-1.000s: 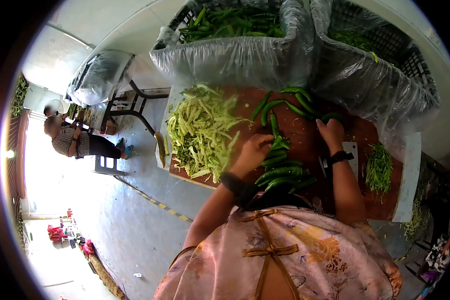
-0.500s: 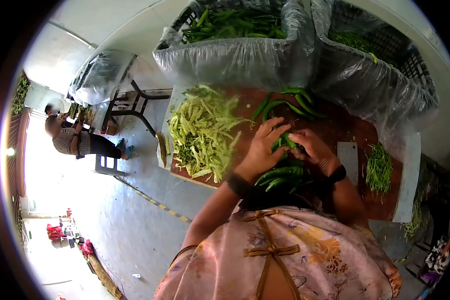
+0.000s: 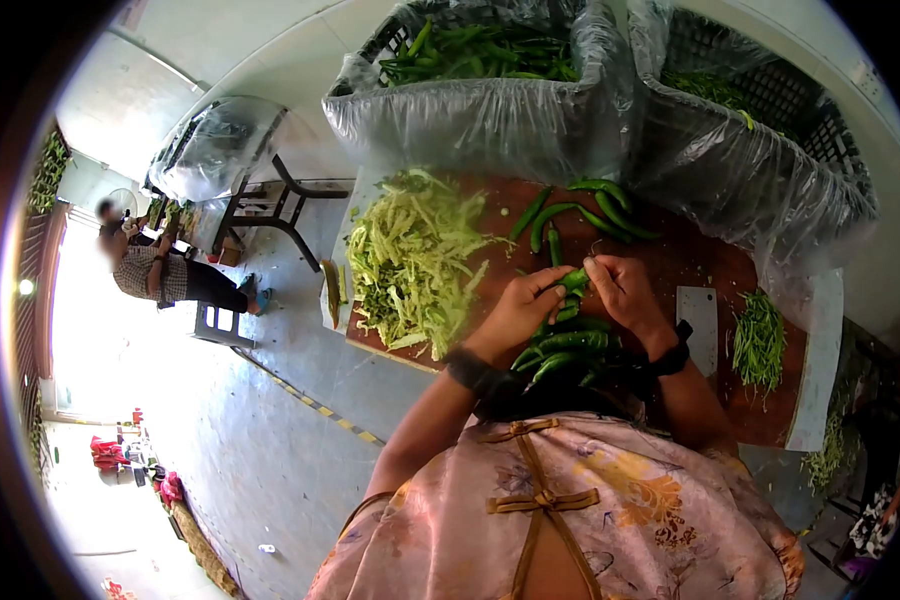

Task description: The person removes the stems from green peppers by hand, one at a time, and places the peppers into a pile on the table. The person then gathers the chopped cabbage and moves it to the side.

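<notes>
My left hand (image 3: 518,312) is closed around a green chili pepper (image 3: 572,282), over the brown board in front of me. At the pepper's top end, my right hand (image 3: 625,292) has its thumb and fingers pinched together; the stem end there is too small to make out. Just below both hands lies a heap of green peppers (image 3: 573,348), close to my body. Past my fingertips several loose peppers (image 3: 610,212) rest on the board, one of them close to my left hand.
Pale green shreds (image 3: 415,262) are piled left on the board (image 3: 490,205). A flat metal blade (image 3: 697,325) and a bunch of thin green stems (image 3: 760,342) lie right. Plastic-lined crates (image 3: 470,125) (image 3: 750,165) stand behind. Two people work by a far-left table (image 3: 210,220).
My hands have drawn slightly apart, and my right hand has lifted its fingers to the pepper's end. One loose pepper beyond my left hand has come into view.
</notes>
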### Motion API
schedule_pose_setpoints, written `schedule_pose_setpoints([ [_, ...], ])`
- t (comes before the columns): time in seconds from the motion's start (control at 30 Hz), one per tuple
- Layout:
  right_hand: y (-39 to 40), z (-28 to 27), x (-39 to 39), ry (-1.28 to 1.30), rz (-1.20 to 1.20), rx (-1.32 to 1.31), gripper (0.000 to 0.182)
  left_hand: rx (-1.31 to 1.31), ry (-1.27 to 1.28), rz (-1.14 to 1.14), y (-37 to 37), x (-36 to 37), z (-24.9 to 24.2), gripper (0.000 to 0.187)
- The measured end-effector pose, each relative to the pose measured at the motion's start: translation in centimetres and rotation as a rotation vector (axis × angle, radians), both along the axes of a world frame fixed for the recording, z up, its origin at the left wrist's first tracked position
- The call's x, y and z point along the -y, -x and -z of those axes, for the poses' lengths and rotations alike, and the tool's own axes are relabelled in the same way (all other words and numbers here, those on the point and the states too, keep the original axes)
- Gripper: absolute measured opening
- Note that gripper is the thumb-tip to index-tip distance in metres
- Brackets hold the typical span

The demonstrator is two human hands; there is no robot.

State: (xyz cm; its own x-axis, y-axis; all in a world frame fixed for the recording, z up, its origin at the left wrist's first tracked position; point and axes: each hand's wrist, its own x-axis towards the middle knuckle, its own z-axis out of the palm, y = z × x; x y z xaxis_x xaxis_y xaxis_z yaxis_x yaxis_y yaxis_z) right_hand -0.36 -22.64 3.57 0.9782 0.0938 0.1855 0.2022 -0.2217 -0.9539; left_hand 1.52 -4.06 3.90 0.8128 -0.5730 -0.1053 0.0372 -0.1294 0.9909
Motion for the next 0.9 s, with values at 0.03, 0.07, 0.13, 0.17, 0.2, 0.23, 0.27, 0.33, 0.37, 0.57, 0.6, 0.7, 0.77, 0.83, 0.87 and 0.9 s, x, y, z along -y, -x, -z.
schedule_pose_setpoints([
  [0.03, 0.1, 0.1, 0.0, -0.001, -0.002, 0.001, 0.04, 0.001, -0.001, -0.002, 0.0, -0.1, -0.1, 0.034],
  [0.07, 0.1, 0.2, -0.1, -0.043, -0.006, -0.03, 0.04, 0.006, -0.02, 0.008, 0.0, -0.3, -0.1, 0.034],
  [0.13, 0.3, 0.4, -0.2, -0.086, -0.009, -0.062, 0.039, 0.011, -0.04, 0.021, 0.1, -0.5, -0.4, 0.035],
  [0.17, 0.4, 0.3, -0.2, -0.185, -0.03, -0.138, 0.039, 0.008, -0.029, 0.017, 0.1, -0.5, -0.6, 0.034],
  [0.2, 0.4, 0.3, -0.2, -0.284, -0.052, -0.212, 0.04, 0.006, -0.018, 0.014, 0.0, -0.5, -0.7, 0.033],
  [0.23, 0.4, 0.2, -0.2, -0.284, -0.052, -0.211, 0.04, 0.007, -0.018, 0.014, -0.1, -0.6, -0.7, 0.033],
  [0.27, 0.4, 0.0, 0.0, -0.378, -0.115, -0.287, 0.04, -0.007, 0.003, 0.034, -0.2, -0.8, -0.4, 0.034],
  [0.33, 0.5, -0.1, -0.1, -0.471, -0.177, -0.365, 0.04, -0.022, 0.025, 0.054, -0.3, -0.8, -0.6, 0.034],
  [0.37, 0.6, 0.0, -0.3, -0.565, -0.228, -0.406, 0.04, -0.023, 0.003, 0.079, -0.4, -0.7, -0.7, 0.034],
  [0.57, 0.1, 1.1, -0.2, -0.986, -0.34, -0.407, 0.041, 0.002, -0.047, 0.002, -0.4, -0.9, -1.0, 0.032],
  [0.6, -0.1, 1.3, 0.1, -1.138, -0.346, -0.385, 0.04, 0.056, -0.122, -0.041, -0.8, -1.2, -1.0, 0.032],
  [0.7, -0.6, 1.2, 2.4, -1.107, -0.255, -0.267, 0.033, 0.048, -0.187, -0.17, -2.0, -3.0, 1.5, 0.032],
  [0.77, -0.9, 2.0, 3.2, -1.023, -0.237, -0.224, 0.027, 0.096, -0.224, -0.179, -2.5, -3.5, 3.0, 0.032],
  [0.83, -1.0, 1.2, 3.0, -0.806, 0.031, -0.355, 0.029, 0.148, -0.26, -0.187, -2.7, -3.7, 4.5, 0.031],
  [0.87, -1.2, 1.7, 3.2, -0.805, 0.032, -0.354, 0.029, 0.331, -0.334, -0.173, -2.5, -3.6, 5.3, 0.03],
  [0.9, -1.8, 2.9, 3.5, -0.617, 0.012, -0.428, 0.028, 0.514, -0.407, -0.158, -2.3, -3.4, 6.2, 0.03],
])
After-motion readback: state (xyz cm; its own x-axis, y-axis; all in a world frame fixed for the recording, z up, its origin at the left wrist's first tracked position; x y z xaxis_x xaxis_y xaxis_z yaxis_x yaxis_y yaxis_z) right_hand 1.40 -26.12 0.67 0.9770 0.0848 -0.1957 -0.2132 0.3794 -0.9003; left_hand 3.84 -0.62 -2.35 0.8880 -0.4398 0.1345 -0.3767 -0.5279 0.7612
